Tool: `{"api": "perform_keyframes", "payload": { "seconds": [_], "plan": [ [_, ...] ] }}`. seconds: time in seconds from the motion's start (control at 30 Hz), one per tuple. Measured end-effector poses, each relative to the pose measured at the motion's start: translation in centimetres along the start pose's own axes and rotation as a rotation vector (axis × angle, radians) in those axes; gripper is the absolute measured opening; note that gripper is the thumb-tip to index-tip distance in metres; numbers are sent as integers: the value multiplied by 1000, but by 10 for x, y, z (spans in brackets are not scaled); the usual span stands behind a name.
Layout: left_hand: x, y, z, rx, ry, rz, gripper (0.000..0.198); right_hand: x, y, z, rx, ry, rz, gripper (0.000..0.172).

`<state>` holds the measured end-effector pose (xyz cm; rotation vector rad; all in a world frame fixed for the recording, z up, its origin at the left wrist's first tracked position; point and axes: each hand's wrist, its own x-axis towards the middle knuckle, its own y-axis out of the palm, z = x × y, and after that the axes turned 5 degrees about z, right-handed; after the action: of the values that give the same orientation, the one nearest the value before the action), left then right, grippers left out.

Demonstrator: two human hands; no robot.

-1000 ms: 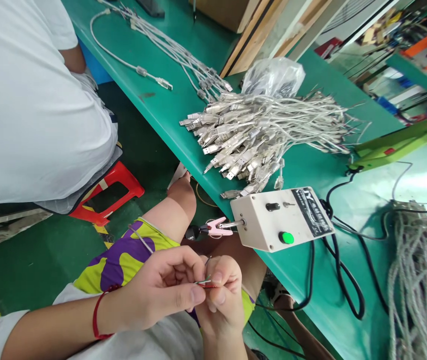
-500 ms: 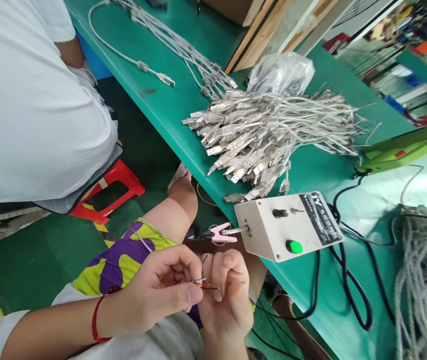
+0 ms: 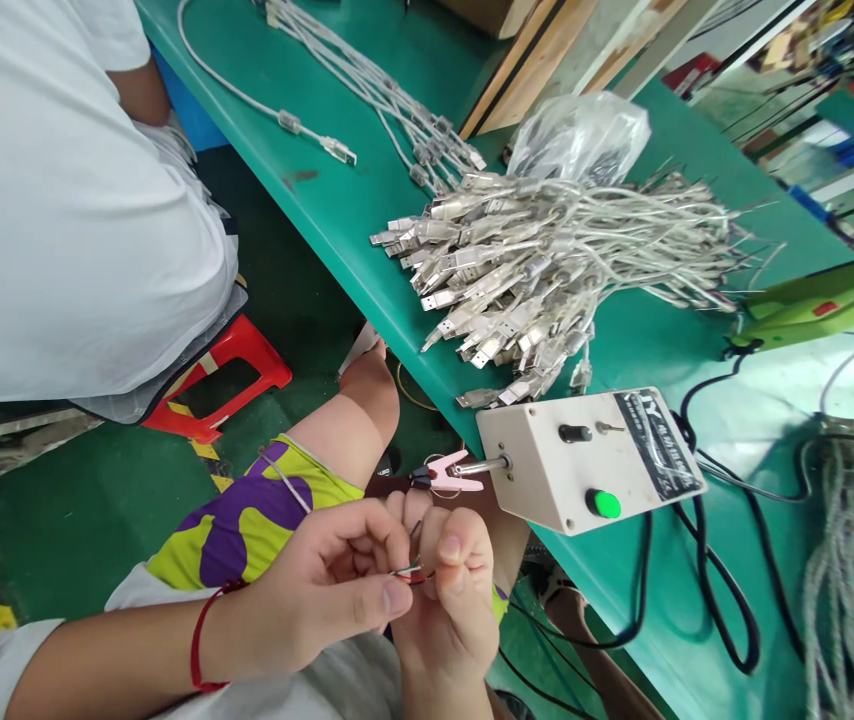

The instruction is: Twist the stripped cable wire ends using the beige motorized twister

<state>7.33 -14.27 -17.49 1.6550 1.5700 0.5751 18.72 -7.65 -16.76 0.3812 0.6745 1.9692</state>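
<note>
Fingers [image 3: 386,598], head view: thumb and forefinger of the left hand [image 3: 322,590] pressed narrow on the end of a thin grey cable [image 3: 284,480]. The right hand [image 3: 449,600] has its thumb and forefinger closed on the coloured cores [image 3: 412,574] that stick out of that end. Change: half a second ago the right fingers stood looser and the cores fanned apart; now they are gathered again in a pinch, so the handling of the cable end looks ongoing, not finished. Position: held over the lap, below the table edge [image 3: 367,290], just under the pink clip [image 3: 449,470] on the cream box [image 3: 584,460], not touching it. Axis: the cable runs from upper left across the thigh down into the left fist; the cores point right, about level, one dark strand straying upward.
</note>
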Motion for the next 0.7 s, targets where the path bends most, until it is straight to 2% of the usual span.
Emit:
{"api": "perform_keyframes", "payload": {
  "seconds": [0.1,0.17,0.37,0.53,0.7],
  "plan": [
    [-2,-1,-1,20,38,-29,45,-2,-5,-4,-12,-83,-56,20],
    [-1,-2,-2,28,66,-46,42,-4,-9,-5,-50,-104,-43,15],
    [3,-4,-2,-8,79,-23,38,-7,-8,-8,-140,19,49,14],
    [4,-5,-2,-10,48,-48,41,-4,-2,-9,-140,26,-2,20],
    [4,-5,-2,-20,62,-53,39,-1,1,-9,-132,34,11,21]
  ]
}}
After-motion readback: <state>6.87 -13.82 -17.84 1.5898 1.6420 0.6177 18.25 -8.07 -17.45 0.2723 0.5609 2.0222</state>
